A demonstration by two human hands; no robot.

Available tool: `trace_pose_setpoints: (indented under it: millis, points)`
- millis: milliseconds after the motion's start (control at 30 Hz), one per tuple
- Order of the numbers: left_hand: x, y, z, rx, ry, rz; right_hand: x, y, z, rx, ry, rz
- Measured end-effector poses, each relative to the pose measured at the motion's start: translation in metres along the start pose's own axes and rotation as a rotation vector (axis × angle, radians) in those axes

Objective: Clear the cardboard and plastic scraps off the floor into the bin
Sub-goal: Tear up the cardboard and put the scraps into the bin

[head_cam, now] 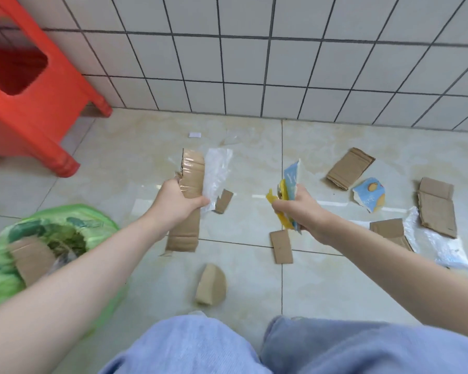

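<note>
Head cam, mid-task, roughly a third done by my estimate. My left hand (177,201) grips a long cardboard strip (188,203) together with a clear plastic sheet (217,175), both lifted off the floor at centre frame. My right hand (299,209) holds a bundle of blue and yellow printed wrapper scraps (288,188), fingers curled round them. Bin with green liner (52,230) sits at lower left of the frame, just beside my left forearm; it already has at least one cardboard piece (31,259) in it plus other stuff I can't make out through the blur. Both handfuls are not yet binned. Left on the floor: small cardboard bit (224,201) just right of my left hand, flat rectangle (281,246) below my right hand, curved piece (210,284) at lower centre near my knees, folded corrugated piece (349,168) at right centre, blue printed scrap (368,194) next to it, two more cardboard pieces (437,209) at far right, with clear film (441,244) lying between and below them. Also a tiny white scrap (194,134) and faint clear film (231,140) near the wall. Red stool (30,103) at upper left, not part of the job. Judgement: dump both handfuls, then several more pickups, mostly on the right side.
</note>
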State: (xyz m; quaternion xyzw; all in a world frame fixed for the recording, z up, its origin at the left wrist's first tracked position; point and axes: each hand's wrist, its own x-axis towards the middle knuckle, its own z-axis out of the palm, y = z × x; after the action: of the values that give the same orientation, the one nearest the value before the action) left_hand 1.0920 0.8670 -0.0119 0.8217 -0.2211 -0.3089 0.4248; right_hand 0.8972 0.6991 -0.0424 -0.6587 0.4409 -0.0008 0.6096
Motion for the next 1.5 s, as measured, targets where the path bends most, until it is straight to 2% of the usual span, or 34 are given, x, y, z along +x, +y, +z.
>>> trace_pose_setpoints:
  millis: [200,567,800,933,1033,1167,1300,1500]
  points:
    - [-0.018,0.002,-0.062,-0.010,0.126,0.029,-0.027,-0.070,0.020,-0.205,-0.106,-0.208]
    - [-0.049,-0.041,-0.188,-0.057,0.341,-0.012,-0.041,-0.168,0.145,-0.482,-0.262,-0.307]
    - [-0.082,-0.098,-0.243,-0.146,0.517,-0.108,-0.037,-0.180,0.249,-0.619,-0.418,-0.393]
    - [-0.094,-0.136,-0.250,-0.239,0.621,-0.195,-0.040,-0.171,0.300,-0.815,-0.491,-0.491]
    - [-0.099,-0.155,-0.247,-0.240,0.681,-0.202,-0.038,-0.158,0.328,-1.010,-0.451,-0.612]
    - [-0.102,-0.166,-0.237,-0.105,0.757,-0.084,-0.035,-0.149,0.356,-1.207,-0.380,-0.757]
    - [-0.099,-0.180,-0.226,-0.018,0.693,-0.092,-0.033,-0.144,0.373,-1.169,-0.441,-0.664]
    - [-0.105,-0.205,-0.225,0.367,0.416,-0.211,-0.030,-0.128,0.365,-1.163,-0.529,-0.504]
